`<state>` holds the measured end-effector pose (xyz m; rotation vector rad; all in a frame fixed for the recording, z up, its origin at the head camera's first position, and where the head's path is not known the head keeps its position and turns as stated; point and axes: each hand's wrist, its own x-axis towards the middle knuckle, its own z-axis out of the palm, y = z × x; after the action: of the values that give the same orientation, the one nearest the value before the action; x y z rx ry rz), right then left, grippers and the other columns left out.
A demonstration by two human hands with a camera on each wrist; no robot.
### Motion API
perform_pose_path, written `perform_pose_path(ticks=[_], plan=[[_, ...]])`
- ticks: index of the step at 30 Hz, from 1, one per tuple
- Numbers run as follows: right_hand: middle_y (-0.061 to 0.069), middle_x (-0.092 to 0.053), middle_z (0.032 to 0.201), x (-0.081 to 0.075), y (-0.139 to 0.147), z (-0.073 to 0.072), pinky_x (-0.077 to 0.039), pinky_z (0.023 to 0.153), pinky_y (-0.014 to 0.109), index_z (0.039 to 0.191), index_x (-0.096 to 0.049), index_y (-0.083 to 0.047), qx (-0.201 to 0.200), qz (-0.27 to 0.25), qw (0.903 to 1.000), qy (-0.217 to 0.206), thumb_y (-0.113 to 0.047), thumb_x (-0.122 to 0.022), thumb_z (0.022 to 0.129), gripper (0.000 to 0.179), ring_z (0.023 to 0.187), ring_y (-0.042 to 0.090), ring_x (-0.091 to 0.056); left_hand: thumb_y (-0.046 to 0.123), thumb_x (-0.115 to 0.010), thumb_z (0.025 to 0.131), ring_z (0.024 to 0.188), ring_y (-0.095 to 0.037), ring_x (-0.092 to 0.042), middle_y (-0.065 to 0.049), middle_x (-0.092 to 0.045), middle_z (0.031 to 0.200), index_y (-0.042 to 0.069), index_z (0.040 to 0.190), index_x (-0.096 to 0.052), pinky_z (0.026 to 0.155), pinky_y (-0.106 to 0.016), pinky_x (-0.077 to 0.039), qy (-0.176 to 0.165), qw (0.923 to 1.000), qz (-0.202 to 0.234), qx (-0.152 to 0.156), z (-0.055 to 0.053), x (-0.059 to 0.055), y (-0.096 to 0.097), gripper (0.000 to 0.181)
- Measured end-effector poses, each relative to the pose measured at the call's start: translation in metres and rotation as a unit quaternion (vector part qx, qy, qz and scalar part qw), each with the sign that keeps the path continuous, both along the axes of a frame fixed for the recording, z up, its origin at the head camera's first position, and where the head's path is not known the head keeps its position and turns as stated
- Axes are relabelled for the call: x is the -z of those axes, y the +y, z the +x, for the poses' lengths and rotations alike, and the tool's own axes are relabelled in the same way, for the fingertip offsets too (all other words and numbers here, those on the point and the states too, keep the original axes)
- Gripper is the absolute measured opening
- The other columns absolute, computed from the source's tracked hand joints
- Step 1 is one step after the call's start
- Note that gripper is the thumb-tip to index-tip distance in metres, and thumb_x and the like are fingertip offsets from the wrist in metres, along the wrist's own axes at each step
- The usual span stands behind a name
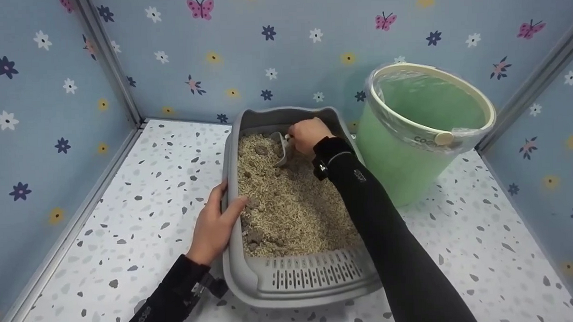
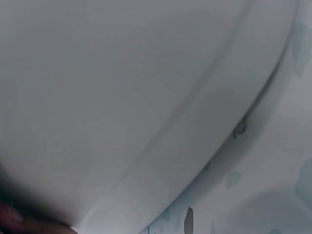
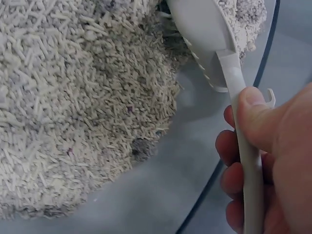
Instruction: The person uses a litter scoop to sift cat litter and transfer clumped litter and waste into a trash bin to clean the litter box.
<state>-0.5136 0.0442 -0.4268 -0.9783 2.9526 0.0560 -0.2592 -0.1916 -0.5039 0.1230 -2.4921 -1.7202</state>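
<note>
A grey litter box full of pellet litter stands on the floor in the head view. My left hand grips its left wall, thumb over the rim and fingers along the outside. At the far end of the box, my right hand holds a grey litter scoop by the handle, its head down in the litter. The right wrist view shows fingers wrapped round the handle and the thumb along its top. Dark clumps lie along the left side of the litter.
A green bin with a cream rim and a clear plastic liner stands to the right of the box. Blue flowered panels enclose the speckled white floor at the back and sides. The box's front ledge has slots.
</note>
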Motion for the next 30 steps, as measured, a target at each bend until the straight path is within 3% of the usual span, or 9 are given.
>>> perform_pose_path(ticks=[7,12,14,15,19,24,27,30], plan=[[0.013,-0.08,0.112,0.016,0.004,-0.015,-0.059,0.097,0.057,0.102,-0.075,-0.01,0.026,-0.027,0.9983,-0.045,-0.024,-0.064,0.113,0.021,0.104,0.038,-0.075,0.063,-0.064,0.108,0.118,-0.042,-0.072,-0.021,-0.045,0.173,0.022,0.177,-0.032,0.083,-0.052,-0.067,0.003,1.0,0.004,0.003,0.0,0.0,-0.001,0.086],[0.013,-0.079,0.126,0.008,0.012,-0.013,-0.057,0.102,0.05,0.117,-0.081,-0.01,0.082,-0.034,0.9884,-0.124,-0.021,-0.061,0.115,0.023,0.113,0.034,-0.073,0.062,-0.062,0.109,0.143,-0.046,-0.058,-0.018,-0.042,0.175,0.019,0.176,-0.033,0.114,-0.06,-0.053,0.007,0.9999,0.002,0.007,0.0,0.0,-0.002,0.086],[0.012,-0.078,0.129,0.002,0.016,-0.007,-0.056,0.103,0.048,0.124,-0.081,-0.008,0.095,-0.04,0.9851,-0.138,-0.022,-0.06,0.116,0.026,0.114,0.033,-0.072,0.063,-0.061,0.109,0.149,-0.046,-0.053,-0.018,-0.041,0.176,0.018,0.176,-0.033,0.119,-0.06,-0.047,0.009,0.9999,0.0,0.009,0.001,-0.001,-0.002,0.086],[0.012,-0.078,0.129,-0.001,0.017,-0.004,-0.055,0.104,0.049,0.126,-0.081,-0.009,0.096,-0.043,0.9851,-0.136,-0.024,-0.061,0.116,0.027,0.115,0.032,-0.072,0.064,-0.062,0.108,0.146,-0.046,-0.056,-0.018,-0.042,0.175,0.018,0.176,-0.034,0.116,-0.061,-0.05,0.009,0.9999,0.0,0.009,0.001,-0.001,-0.002,0.086],[0.013,-0.078,0.125,-0.003,0.013,0.004,-0.052,0.108,0.054,0.124,-0.079,-0.008,0.074,-0.053,0.9897,-0.11,-0.028,-0.06,0.117,0.028,0.114,0.035,-0.071,0.062,-0.063,0.109,0.131,-0.045,-0.066,-0.021,-0.045,0.172,0.02,0.176,-0.034,0.099,-0.059,-0.061,0.007,0.9999,0.002,0.008,0.0,-0.002,-0.001,0.084],[0.015,-0.079,0.123,0.001,0.006,0.014,-0.049,0.114,0.059,0.115,-0.077,-0.007,0.037,-0.048,0.9962,-0.062,-0.027,-0.061,0.116,0.025,0.121,0.039,-0.071,0.059,-0.064,0.109,0.117,-0.041,-0.073,-0.024,-0.049,0.168,0.022,0.176,-0.033,0.085,-0.053,-0.066,0.001,0.9999,0.006,0.009,-0.001,-0.001,0.0,0.083],[0.015,-0.081,0.117,0.004,0.003,0.018,-0.047,0.112,0.06,0.108,-0.076,-0.006,0.008,-0.055,0.997,-0.054,-0.026,-0.062,0.116,0.025,0.117,0.039,-0.073,0.061,-0.064,0.109,0.117,-0.041,-0.072,-0.025,-0.05,0.167,0.022,0.176,-0.033,0.087,-0.054,-0.066,0.002,0.9999,0.008,0.008,0.0,-0.001,0.0,0.084],[0.013,-0.08,0.11,0.005,0.001,0.023,-0.043,0.114,0.061,0.105,-0.076,-0.005,-0.02,-0.069,0.9948,-0.072,-0.025,-0.063,0.116,0.026,0.11,0.037,-0.073,0.063,-0.063,0.109,0.123,-0.042,-0.07,-0.024,-0.048,0.169,0.021,0.176,-0.033,0.093,-0.057,-0.064,0.003,0.9999,0.007,0.01,0.0,0.0,0.0,0.085]])
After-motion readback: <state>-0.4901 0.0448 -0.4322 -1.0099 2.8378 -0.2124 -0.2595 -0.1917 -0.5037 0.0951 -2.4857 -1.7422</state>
